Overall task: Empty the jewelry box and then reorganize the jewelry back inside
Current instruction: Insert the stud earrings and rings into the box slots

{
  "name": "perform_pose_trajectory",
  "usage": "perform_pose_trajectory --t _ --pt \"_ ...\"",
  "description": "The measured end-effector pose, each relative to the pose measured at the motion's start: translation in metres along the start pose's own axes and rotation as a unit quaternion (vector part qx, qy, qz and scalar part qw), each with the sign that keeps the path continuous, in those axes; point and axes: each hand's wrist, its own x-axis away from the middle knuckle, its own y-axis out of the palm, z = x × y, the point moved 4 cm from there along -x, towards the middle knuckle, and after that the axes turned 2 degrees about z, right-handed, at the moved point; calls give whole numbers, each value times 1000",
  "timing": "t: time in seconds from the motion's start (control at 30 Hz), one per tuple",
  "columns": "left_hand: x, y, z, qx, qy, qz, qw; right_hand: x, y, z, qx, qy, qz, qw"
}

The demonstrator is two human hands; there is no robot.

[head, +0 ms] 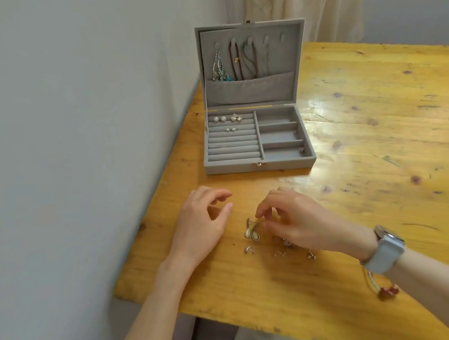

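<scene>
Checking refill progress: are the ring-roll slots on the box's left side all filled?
No. The ring rolls hold only three earring pairs in the two back rows; the front rows are bare.

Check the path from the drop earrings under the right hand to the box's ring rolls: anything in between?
Nothing visible: bare table lies between the drop earrings at the right hand and the open jewelry box; lower ring rolls are free.

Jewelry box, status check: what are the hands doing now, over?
Right hand pinching drop earrings on table. Left hand open, holding nothing. Jewelry box open, three stud pairs in ring rolls. Nothing blocking.
</scene>
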Motion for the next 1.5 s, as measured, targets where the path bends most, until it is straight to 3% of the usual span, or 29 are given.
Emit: perform_pose_trajectory --t 0.4,0.53,0.73,0.87,0.97,1.1,1.23,1.3,1.5 --pt "21 22 6 -78 6 -12 997 9 18 -2 25 44 44 998" --pt "20 22 8 -74 1 -15 997 13 9 0 -37 65 66 995" --pt "1 2 11 93 -60 -13 994 3 -16 -1 -153 106 127 974" --pt "-44 -24 19 118 -42 78 989 -27 -45 -4 -125 89 184 971" --pt "-80 -32 14 148 -67 102 981 -55 -59 1 -98 96 196 971" --pt "-114 -33 -1 135 -94 50 985 -87 -65 7 -44 100 139 984" --pt "-122 -37 -18 105 -100 45 988 -107 -57 -6 -52 67 -98 992" --pt "-122 -36 -28 78 -110 58 989 -120 -51 -7 -53 67 -168 982" --pt "-124 -31 -42 44 -110 98 988 -169 -36 14 11 99 -134 986"
